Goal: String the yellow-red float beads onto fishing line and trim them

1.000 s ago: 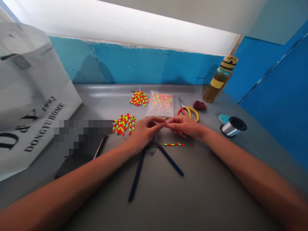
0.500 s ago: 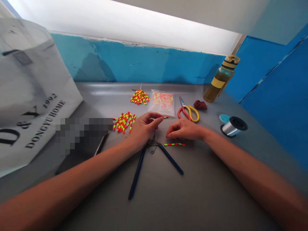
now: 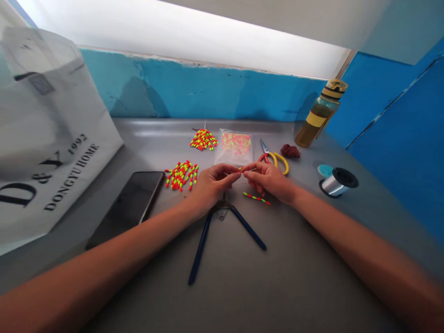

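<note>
My left hand (image 3: pixel 217 185) is closed in a pinch on a small red and yellow-green bead (image 3: pixel 240 169), mostly hidden by the fingertips. Meeting it there, my right hand (image 3: pixel 267 179) pinches a thin clear thread that is barely visible. Just below my right hand runs a short strand of red and yellow-green beads (image 3: pixel 256 198), slanting down to the right. Blue-handled pliers (image 3: pixel 248 227) lie spread beneath my left hand, their jaws partly covered by it.
Bead strands (image 3: pixel 180 176) and a fanned bead bundle (image 3: pixel 203 140) lie left. Behind are a bag of beads (image 3: pixel 236 144), scissors (image 3: pixel 280 162), dark red cord (image 3: pixel 290 151) and a bottle (image 3: pixel 316 118). A thread spool (image 3: pixel 339 181) stands right; a phone (image 3: pixel 128 208) and white bag (image 3: pixel 58 152) are left.
My right hand has moved up and left, so its fingertips meet those of my left hand. The short bead strand has shifted up and now slants.
</note>
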Action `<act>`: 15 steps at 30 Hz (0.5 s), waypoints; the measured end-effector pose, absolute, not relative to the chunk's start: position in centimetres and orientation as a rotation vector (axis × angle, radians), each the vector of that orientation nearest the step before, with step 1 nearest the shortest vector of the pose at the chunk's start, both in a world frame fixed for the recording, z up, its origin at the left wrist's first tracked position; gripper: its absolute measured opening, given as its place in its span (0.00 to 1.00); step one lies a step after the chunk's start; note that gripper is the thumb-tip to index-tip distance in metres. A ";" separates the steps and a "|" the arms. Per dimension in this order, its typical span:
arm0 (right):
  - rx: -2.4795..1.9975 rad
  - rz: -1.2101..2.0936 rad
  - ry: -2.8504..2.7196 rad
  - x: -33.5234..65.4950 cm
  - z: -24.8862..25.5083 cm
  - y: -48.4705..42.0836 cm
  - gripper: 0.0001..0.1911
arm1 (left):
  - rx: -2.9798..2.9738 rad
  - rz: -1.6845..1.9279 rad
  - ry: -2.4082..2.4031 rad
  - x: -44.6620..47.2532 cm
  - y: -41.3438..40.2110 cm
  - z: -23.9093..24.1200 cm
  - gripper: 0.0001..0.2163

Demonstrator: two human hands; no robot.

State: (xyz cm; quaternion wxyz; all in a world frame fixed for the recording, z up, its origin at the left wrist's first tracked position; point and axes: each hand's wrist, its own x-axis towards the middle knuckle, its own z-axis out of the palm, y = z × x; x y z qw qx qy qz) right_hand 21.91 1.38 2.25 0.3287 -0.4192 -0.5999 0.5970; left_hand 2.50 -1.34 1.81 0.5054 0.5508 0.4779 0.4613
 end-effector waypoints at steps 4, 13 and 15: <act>-1.068 1.579 -1.603 22.0 2.1 1.4 0.12 | 1.345 1.112 1.147 2.4 -1.2 1.5 0.11; -1.080 1.573 -1.703 22.2 2.0 1.6 0.10 | 1.394 1.091 1.153 2.3 -1.1 1.5 0.13; -1.098 1.548 -1.693 22.2 2.1 1.5 0.09 | 1.399 1.085 1.149 2.3 -1.1 1.5 0.13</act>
